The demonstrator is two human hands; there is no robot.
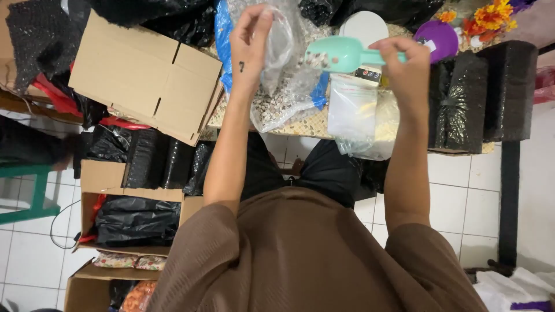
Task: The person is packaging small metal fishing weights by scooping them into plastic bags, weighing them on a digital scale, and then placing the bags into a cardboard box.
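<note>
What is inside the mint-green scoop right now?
The mint-green scoop, held in the right hand, carries a few small speckled beads or pebbles at its mouth. Its wall hides how much lies deeper inside.

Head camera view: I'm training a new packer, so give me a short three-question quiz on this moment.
1. True or false: the right hand holds a mint-green scoop.
2. What does the left hand hold up? A) a clear plastic bag B) a cardboard box C) a purple bowl
3. Fill in: the scoop's mouth points toward the ____ hand.

Key:
1. True; small pale pieces lie in the scoop.
2. A
3. left
</note>
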